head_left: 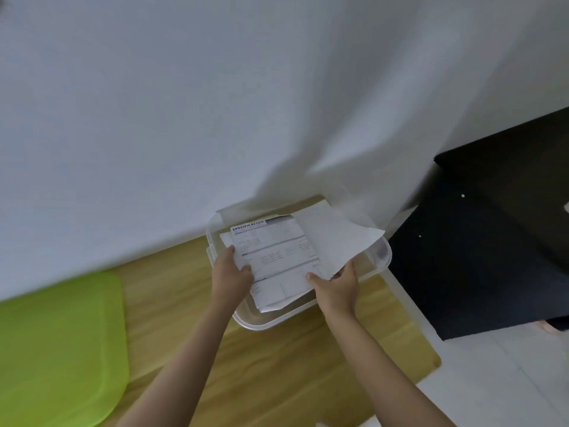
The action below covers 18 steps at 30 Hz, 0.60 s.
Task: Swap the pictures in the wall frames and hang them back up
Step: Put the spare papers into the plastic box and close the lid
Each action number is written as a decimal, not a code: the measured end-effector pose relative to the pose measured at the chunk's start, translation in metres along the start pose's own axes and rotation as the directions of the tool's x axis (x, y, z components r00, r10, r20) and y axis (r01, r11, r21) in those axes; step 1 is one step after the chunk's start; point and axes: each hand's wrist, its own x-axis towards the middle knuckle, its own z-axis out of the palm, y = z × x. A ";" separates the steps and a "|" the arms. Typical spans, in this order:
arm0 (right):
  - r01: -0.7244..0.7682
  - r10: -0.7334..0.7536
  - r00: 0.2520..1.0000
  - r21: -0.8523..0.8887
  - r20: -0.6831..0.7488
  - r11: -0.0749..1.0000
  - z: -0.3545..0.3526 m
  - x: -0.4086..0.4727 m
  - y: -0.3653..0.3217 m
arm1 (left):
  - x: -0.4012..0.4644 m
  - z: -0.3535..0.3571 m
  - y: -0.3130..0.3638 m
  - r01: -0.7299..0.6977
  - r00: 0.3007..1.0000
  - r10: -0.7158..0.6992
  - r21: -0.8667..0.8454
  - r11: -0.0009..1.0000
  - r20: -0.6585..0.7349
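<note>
A printed sheet headed "SPECIFICATION" (274,257) lies on top of a small stack of papers over a clear plastic box (268,322). My left hand (232,275) grips the stack's left edge, thumb on top. My right hand (337,286) pinches the lower right corner, where a blank white sheet (338,238) sticks out to the right over the box rim. No wall frame is in view.
The box stands on a wooden tabletop (277,371) against a white wall (184,103). A lime-green plastic lid (58,343) lies at the left. A black panel (483,251) stands to the right beyond the table's edge, over a pale floor (508,380).
</note>
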 end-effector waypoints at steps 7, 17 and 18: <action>-0.148 0.149 0.988 -0.039 0.040 0.988 0.003 0.011 -0.001 | 0.007 0.009 0.004 0.068 0.998 -0.067 0.016 0.998 -0.014; -0.192 0.209 0.963 -0.109 0.170 0.975 -0.002 0.010 -0.016 | 0.002 0.015 0.007 0.073 0.994 -0.084 0.140 0.987 0.071; -0.180 0.199 0.962 -0.111 0.188 0.977 -0.003 0.010 -0.015 | 0.000 0.015 0.008 0.060 0.996 -0.068 0.124 0.990 0.064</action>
